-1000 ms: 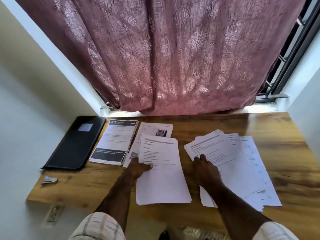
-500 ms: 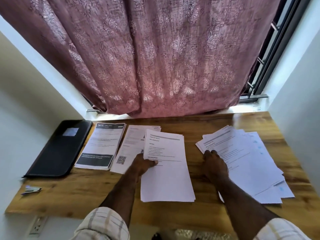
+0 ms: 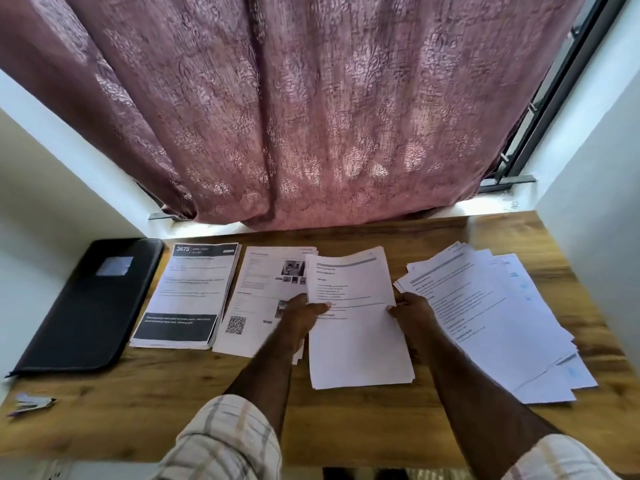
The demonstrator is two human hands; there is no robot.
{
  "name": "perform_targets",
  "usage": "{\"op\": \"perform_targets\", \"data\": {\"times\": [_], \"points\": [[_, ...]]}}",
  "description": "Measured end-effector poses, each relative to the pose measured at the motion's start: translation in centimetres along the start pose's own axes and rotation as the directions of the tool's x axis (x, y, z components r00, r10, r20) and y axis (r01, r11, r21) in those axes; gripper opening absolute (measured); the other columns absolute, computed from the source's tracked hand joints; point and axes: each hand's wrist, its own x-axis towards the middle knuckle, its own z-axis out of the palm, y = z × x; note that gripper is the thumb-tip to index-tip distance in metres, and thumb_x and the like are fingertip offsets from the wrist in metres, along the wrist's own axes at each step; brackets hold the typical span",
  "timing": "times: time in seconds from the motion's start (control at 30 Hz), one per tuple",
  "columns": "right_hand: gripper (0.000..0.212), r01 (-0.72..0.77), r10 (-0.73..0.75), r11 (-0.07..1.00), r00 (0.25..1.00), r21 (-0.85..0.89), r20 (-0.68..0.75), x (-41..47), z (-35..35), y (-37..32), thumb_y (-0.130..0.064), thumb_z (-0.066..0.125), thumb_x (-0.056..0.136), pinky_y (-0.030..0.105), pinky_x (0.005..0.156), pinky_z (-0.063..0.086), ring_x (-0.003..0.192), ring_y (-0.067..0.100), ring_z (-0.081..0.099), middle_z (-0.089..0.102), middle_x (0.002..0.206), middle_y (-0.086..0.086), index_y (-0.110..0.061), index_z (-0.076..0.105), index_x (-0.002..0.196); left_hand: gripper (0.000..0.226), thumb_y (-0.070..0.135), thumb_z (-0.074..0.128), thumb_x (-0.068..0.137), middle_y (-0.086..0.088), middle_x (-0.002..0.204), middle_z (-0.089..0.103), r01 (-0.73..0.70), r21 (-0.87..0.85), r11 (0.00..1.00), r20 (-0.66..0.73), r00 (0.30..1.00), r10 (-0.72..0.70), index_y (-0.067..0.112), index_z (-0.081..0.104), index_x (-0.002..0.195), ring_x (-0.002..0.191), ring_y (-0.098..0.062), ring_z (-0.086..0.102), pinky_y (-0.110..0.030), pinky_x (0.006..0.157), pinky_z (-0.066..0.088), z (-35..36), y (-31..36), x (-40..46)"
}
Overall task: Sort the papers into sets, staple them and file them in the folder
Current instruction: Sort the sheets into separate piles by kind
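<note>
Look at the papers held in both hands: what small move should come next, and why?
Probably square the held set on the table, then fetch the stapler. The left hand and right hand grip its sides, its sheet edges look slightly uneven, and the stapler lies untouched at the table's left edge.

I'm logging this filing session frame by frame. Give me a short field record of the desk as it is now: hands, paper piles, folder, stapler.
left hand: grips left edge of the middle set
right hand: grips its right edge
sorted piles: black-header pile, then QR-code pile, both left of the middle set
unsorted papers: fanned out, right side
folder: black, closed, far left
stapler: near left edge, untouched
surface: wooden desk
</note>
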Motion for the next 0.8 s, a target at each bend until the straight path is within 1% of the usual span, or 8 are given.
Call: {"op": "perform_targets", "data": {"times": [0.1,0.17,0.27,0.4,0.57,0.63,0.7,0.8], "points": [[0.012,-0.005,0.000,0.999,0.993,-0.045,-0.115,1.1,0.5,-0.5,-0.017,0.067,0.101,0.044,0.077,0.064,0.091,0.026,0.074,0.073,0.111,0.002,-0.020,0.065,0.112,0.030,0.032,0.076,0.097,0.004,0.126,0.071,-0.046,0.134,0.990,0.008,0.999,0.046,0.021,0.066,0.123,0.108,-0.021,0.069,-0.030,0.079,0.059,0.2,1.0,1.6],[0.012,0.013,-0.022,0.999,0.985,-0.052,-0.173,1.7,1.0,-0.9,-0.018,0.067,0.100,0.051,0.085,0.064,0.091,0.027,0.074,0.072,0.111,0.002,-0.022,0.065,0.112,0.037,0.038,0.074,0.097,0.001,0.133,0.070,-0.078,0.196,0.978,0.024,0.997,0.075,0.023,0.065,0.129,0.115,-0.025,0.069,-0.042,0.094,0.060,-0.1,1.6,2.9],[0.019,0.038,-0.060,0.994,0.972,-0.102,-0.226,2.2,1.5,-1.7,-0.021,0.067,0.101,0.048,0.082,0.064,0.088,0.026,0.073,0.071,0.112,0.001,-0.019,0.066,0.120,0.047,0.044,0.073,0.097,0.000,0.140,0.067,-0.131,0.250,0.959,0.014,0.991,0.132,0.024,0.062,0.137,0.126,-0.030,0.066,-0.050,0.106,0.055,-0.5,2.3,4.3],[0.018,0.038,-0.086,0.984,0.958,-0.173,-0.275,3.2,2.1,-2.8,-0.027,0.066,0.101,0.050,0.081,0.065,0.090,0.028,0.074,0.073,0.115,0.002,-0.022,0.066,0.118,0.056,0.043,0.068,0.101,-0.004,0.153,0.057,-0.162,0.409,0.898,-0.019,0.982,0.185,0.017,0.054,0.148,0.139,-0.032,0.055,-0.044,0.114,0.045,-1.3,3.2,5.1],[0.019,0.001,-0.068,0.976,0.949,-0.216,-0.308,4.1,2.8,-3.8,-0.028,0.066,0.099,0.045,0.074,0.064,0.086,0.027,0.074,0.073,0.115,0.001,-0.026,0.065,0.117,0.054,0.046,0.068,0.100,-0.001,0.148,0.062,-0.244,0.490,0.837,0.020,0.963,0.269,0.020,0.057,0.145,0.131,-0.029,0.063,-0.040,0.107,0.051,-2.4,2.8,6.3],[0.020,0.004,-0.080,0.971,0.948,-0.239,-0.309,4.3,2.8,-3.8,-0.027,0.065,0.100,0.035,0.063,0.060,0.085,0.026,0.074,0.073,0.115,0.001,-0.025,0.065,0.120,0.049,0.047,0.069,0.098,0.004,0.143,0.065,-0.292,0.561,0.774,0.039,0.944,0.328,0.026,0.058,0.140,0.128,-0.027,0.065,-0.045,0.106,0.054,-2.8,2.0,6.9],[0.019,0.018,-0.100,0.966,0.947,-0.260,-0.304,4.3,2.7,-3.8,-0.028,0.065,0.101,0.028,0.056,0.054,0.083,0.023,0.073,0.072,0.114,0.001,-0.025,0.064,0.119,0.046,0.041,0.071,0.096,0.005,0.142,0.065,-0.324,0.688,0.650,0.042,0.911,0.410,0.028,0.058,0.138,0.128,-0.026,0.063,-0.045,0.106,0.055,-3.2,0.8,7.5],[0.015,0.056,-0.142,0.955,0.948,-0.290,-0.286,4.6,2.6,-3.5,-0.028,0.065,0.102,0.032,0.062,0.057,0.081,0.021,0.072,0.073,0.112,0.000,-0.024,0.063,0.116,0.053,0.039,0.069,0.096,0.003,0.156,0.052,-0.301,0.856,0.420,0.075,0.877,0.475,0.029,0.054,0.145,0.142,-0.029,0.046,-0.049,0.113,0.045,-4.0,-0.4,7.9]]}}
